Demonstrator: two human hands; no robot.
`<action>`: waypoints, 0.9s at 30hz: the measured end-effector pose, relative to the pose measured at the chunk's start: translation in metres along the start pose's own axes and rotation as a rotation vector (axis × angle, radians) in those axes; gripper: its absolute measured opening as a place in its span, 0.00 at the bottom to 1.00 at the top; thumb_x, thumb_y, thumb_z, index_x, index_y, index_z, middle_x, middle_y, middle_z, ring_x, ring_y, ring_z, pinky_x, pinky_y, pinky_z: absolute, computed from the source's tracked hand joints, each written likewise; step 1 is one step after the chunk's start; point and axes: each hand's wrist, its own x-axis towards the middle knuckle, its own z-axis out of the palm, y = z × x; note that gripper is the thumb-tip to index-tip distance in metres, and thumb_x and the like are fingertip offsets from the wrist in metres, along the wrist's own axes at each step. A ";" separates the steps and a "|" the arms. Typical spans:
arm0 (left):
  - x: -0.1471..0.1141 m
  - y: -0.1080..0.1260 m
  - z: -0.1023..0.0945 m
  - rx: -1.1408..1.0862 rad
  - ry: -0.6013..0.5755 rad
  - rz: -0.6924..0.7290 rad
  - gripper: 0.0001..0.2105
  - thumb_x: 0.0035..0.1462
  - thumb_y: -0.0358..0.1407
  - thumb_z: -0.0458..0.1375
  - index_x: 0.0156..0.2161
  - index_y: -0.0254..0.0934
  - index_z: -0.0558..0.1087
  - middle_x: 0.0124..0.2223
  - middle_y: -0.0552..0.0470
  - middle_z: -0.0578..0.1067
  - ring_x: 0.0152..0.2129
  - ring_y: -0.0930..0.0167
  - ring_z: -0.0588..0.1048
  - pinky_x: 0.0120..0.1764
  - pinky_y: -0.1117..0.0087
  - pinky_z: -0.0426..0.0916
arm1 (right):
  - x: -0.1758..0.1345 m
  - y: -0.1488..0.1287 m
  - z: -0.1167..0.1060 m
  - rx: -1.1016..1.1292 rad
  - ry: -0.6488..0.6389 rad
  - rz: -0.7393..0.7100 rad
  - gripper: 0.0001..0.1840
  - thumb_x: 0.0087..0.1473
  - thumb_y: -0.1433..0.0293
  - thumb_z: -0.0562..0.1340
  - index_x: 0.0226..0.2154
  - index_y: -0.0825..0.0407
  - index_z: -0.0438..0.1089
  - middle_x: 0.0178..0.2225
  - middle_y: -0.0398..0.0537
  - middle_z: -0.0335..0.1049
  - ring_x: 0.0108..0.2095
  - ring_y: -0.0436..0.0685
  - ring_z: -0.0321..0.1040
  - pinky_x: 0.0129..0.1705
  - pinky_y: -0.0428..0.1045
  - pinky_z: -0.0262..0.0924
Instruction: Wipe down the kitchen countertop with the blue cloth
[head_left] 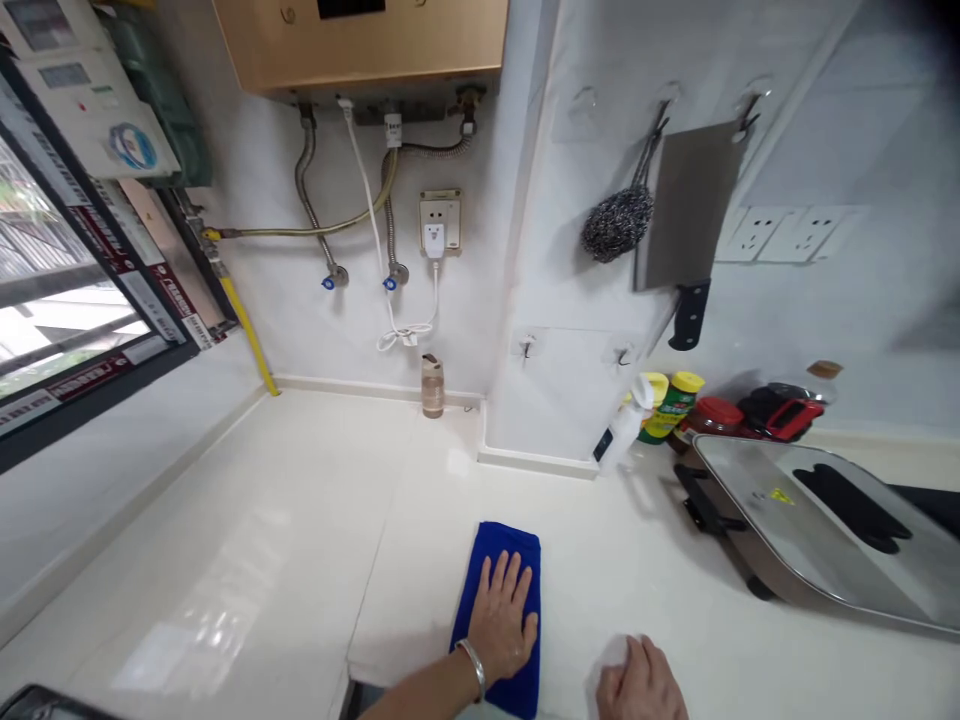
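A folded blue cloth lies lengthwise on the white countertop. My left hand, with a silver bangle at the wrist, is pressed palm down on it, fingers stretched out and thumb to the right. Part of the cloth is hidden beneath this hand. To the right, near the bottom edge of the view, my right hand rests on the bare counter with its fingers curled in. Nothing shows in its grasp, and its lower part is cut off by the frame.
A small brown-tinted bottle stands by the back wall. Right of the wall corner are a white spray bottle, several condiment containers and a lidded electric pan. A cleaver and a steel scrubber hang above. A window is at left.
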 end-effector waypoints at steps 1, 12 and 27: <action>-0.003 0.005 0.003 0.000 0.015 -0.003 0.34 0.65 0.39 0.47 0.71 0.42 0.37 0.73 0.49 0.36 0.70 0.58 0.39 0.69 0.43 0.43 | 0.000 0.001 -0.001 -0.012 -0.007 -0.022 0.29 0.54 0.67 0.53 0.57 0.57 0.63 0.55 0.65 0.66 0.53 0.72 0.65 0.50 0.64 0.62; -0.050 -0.017 -0.016 0.007 0.065 -0.094 0.30 0.65 0.43 0.50 0.70 0.51 0.49 0.73 0.56 0.50 0.69 0.63 0.49 0.68 0.46 0.50 | -0.004 0.006 -0.010 0.019 -0.034 -0.046 0.27 0.57 0.67 0.55 0.58 0.58 0.61 0.57 0.65 0.65 0.56 0.74 0.63 0.52 0.65 0.59; -0.231 -0.189 -0.127 0.290 0.081 -0.673 0.26 0.67 0.44 0.43 0.68 0.42 0.55 0.71 0.49 0.54 0.68 0.62 0.51 0.67 0.48 0.52 | -0.005 0.004 -0.012 0.209 -0.047 0.019 0.32 0.50 0.64 0.54 0.57 0.55 0.64 0.55 0.65 0.65 0.59 0.75 0.59 0.54 0.69 0.59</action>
